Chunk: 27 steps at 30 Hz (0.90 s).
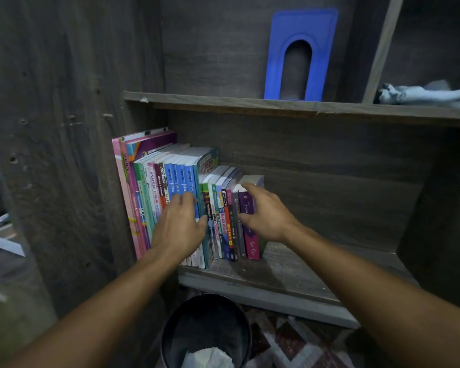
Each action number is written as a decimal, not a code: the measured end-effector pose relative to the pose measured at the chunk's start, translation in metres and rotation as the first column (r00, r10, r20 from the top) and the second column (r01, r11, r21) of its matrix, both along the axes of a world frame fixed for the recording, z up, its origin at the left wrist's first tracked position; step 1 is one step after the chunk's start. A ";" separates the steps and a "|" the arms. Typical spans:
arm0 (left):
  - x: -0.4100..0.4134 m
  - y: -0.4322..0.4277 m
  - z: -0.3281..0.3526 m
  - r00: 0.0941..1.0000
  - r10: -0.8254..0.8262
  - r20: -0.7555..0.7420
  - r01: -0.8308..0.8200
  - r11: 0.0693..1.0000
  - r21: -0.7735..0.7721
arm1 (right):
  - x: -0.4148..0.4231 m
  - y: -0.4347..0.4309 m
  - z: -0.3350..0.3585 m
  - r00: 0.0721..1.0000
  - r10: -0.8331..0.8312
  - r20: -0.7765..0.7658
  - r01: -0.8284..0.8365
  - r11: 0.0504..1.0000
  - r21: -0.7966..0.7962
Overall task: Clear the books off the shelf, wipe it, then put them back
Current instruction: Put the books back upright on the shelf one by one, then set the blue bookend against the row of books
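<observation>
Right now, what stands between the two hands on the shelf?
Thin upright books, spines outward, fill the gap between the left hand and the right hand, seen in the head view.
</observation>
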<state>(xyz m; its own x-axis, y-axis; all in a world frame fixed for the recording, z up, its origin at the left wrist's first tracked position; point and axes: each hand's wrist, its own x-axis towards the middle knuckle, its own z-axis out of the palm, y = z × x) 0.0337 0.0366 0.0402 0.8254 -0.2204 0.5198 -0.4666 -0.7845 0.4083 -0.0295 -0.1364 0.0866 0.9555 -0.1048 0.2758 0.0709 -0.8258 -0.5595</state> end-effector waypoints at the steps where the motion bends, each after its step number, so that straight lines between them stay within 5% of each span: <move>1: -0.004 -0.001 0.003 1.000 -0.013 0.013 0.013 1.000 0.015 | -0.006 -0.002 0.002 1.000 0.003 0.009 -0.003 1.000 -0.013; 11: -0.044 -0.018 0.060 0.932 -0.191 0.309 0.144 0.975 0.167 | -0.069 -0.020 0.037 0.985 -0.019 0.174 0.050 0.984 -0.171; 17: -0.059 -0.029 0.129 0.779 -0.248 0.575 0.179 0.968 0.175 | -0.108 -0.028 0.097 0.917 -0.045 0.396 0.191 0.922 -0.336; 27: -0.037 -0.065 0.249 0.594 -0.198 0.780 0.051 0.977 0.209 | -0.086 -0.046 0.202 0.844 -0.090 0.529 0.361 0.824 -0.436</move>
<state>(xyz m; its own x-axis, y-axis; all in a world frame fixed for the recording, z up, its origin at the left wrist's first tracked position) -0.0030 -0.0286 0.2887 0.0614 -0.4224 0.9043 -0.6452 -0.7081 -0.2870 -0.1159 -0.1827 0.2891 0.6590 -0.0183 0.7520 -0.0166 -0.9998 -0.0098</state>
